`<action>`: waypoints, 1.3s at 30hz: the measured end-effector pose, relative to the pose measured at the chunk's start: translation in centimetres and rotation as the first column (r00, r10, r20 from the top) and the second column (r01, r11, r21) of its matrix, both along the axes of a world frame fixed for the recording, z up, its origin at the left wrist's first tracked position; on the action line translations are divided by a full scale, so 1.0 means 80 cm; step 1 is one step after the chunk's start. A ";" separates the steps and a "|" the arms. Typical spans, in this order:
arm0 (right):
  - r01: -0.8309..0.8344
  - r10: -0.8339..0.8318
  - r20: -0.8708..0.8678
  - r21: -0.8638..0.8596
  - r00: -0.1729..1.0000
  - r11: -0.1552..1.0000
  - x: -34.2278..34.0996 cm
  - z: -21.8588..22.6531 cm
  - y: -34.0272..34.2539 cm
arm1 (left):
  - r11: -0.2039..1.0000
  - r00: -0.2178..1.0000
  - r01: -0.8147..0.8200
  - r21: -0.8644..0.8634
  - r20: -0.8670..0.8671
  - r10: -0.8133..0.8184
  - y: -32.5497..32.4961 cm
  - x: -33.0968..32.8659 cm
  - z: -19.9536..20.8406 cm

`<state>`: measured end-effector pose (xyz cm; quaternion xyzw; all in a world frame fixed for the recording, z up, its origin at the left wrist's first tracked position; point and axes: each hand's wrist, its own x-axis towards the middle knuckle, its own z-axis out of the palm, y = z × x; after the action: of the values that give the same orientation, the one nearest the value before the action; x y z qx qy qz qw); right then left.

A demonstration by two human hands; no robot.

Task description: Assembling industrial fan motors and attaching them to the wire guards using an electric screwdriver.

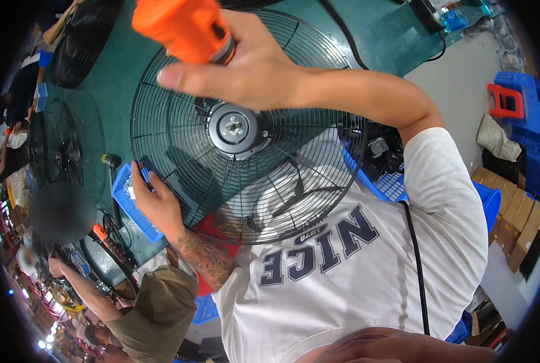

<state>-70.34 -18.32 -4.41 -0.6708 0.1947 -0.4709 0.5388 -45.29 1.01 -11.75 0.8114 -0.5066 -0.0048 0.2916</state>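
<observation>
It was a fan assembly workshop: wire fan guards lay on green benches, blue parts bins and crates stood about, cartons were stacked, and other workers sat nearby.

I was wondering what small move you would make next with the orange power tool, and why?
Probably bring the orange power tool down toward the round hub of the black wire fan guard. The right hand holds the tool raised above the guard, not touching it, while the left hand rests at the guard's rim beside the blue tray, apparently steadying it.
</observation>
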 end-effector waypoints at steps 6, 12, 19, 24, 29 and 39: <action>0.028 -0.027 0.029 -0.032 0.999 0.999 0.008 -0.019 0.017 | 1.000 1.000 -0.008 0.000 0.019 0.008 0.006 -0.011 0.008; -0.177 0.176 0.046 0.025 0.983 0.984 0.000 -0.021 0.004 | 0.999 0.992 -0.027 -0.039 -0.127 0.022 0.006 0.001 -0.008; -0.205 0.211 0.140 -0.054 0.967 0.977 0.013 -0.034 -0.003 | 0.999 0.279 -0.014 -0.038 -0.960 -0.033 0.004 0.022 0.016; -0.363 0.313 0.246 0.192 0.917 0.912 -0.014 -0.031 -0.051 | 0.987 -0.084 0.153 -0.056 -0.996 -0.043 0.036 0.040 0.002; 0.139 -0.186 0.230 0.205 0.955 0.969 -0.118 -0.003 -0.162 | 0.990 -0.246 0.052 -0.133 -0.962 -0.116 0.050 -0.012 0.041; 0.388 -0.644 0.053 0.759 0.763 0.523 -0.240 -0.117 -0.138 | 0.832 0.118 -0.369 -0.415 -0.908 -0.401 0.102 0.072 0.134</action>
<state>-89.57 -29.38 -13.75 -0.2307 0.4604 -0.6023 0.6100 -39.55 9.14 -1.03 0.4657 -0.1665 -0.3986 0.7723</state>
